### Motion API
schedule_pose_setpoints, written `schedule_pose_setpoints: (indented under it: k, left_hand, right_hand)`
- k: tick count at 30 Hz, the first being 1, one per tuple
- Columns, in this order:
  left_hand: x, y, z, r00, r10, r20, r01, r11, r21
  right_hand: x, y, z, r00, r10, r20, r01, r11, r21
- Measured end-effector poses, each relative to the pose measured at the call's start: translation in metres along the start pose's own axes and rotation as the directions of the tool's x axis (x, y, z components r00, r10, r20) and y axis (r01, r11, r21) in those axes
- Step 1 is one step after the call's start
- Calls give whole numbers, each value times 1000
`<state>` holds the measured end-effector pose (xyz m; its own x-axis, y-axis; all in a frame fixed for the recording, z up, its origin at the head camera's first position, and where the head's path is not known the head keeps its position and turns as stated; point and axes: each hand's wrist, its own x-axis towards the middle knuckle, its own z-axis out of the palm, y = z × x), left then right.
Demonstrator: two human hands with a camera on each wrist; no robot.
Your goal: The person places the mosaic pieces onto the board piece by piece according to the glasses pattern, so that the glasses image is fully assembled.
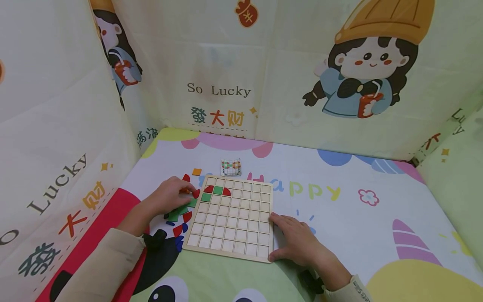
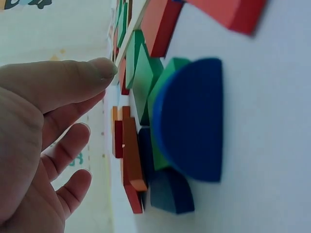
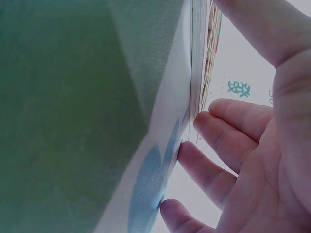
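A square wooden grid board [image 1: 234, 254] lies on the table. Near its top left corner, two green squares [image 1: 218, 190] and two red rounded pieces [image 1: 226, 191] fill cells. My left hand [image 1: 171, 195] hovers over the loose pieces left of the board, fingertips right at a red piece [image 1: 196, 193]. In the left wrist view, thumb and index finger come close together with no piece visible between them; a blue half-round piece [image 2: 192, 121] lies nearby. My right hand [image 1: 296, 239] rests against the board's right edge, thumb at the lower corner, fingers [image 3: 223, 141] loosely extended.
Loose green pieces [image 1: 173, 216], blue pieces [image 1: 179, 242] and red pieces [image 1: 177, 231] crowd the board's left side. An orange square [image 1: 196, 172] lies above them. Behind the board is a small pattern card [image 1: 230, 167]. Printed cloth walls [image 1: 279, 84] surround the table.
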<state>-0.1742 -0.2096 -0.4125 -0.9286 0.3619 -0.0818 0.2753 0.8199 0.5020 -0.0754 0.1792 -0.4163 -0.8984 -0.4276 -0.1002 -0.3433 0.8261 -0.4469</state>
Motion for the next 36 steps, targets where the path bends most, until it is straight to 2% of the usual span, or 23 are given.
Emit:
schedule_pose_setpoints:
  k: [7, 28, 36]
  left_hand:
    - [-1, -2, -1, 1000, -9, -7, 10, 1000, 12]
    - [3, -2, 3, 998, -3, 58, 2, 1000, 14]
    - [1, -3, 4, 997, -58, 44, 57, 998, 17]
  right_hand:
    - [0, 1, 0, 1000, -8, -3, 8, 1000, -5]
    - [-1, 2, 0, 999, -30, -12, 30, 1000, -7]
    - [-1, 2, 0, 1000, -25, -8, 25, 1000, -6]
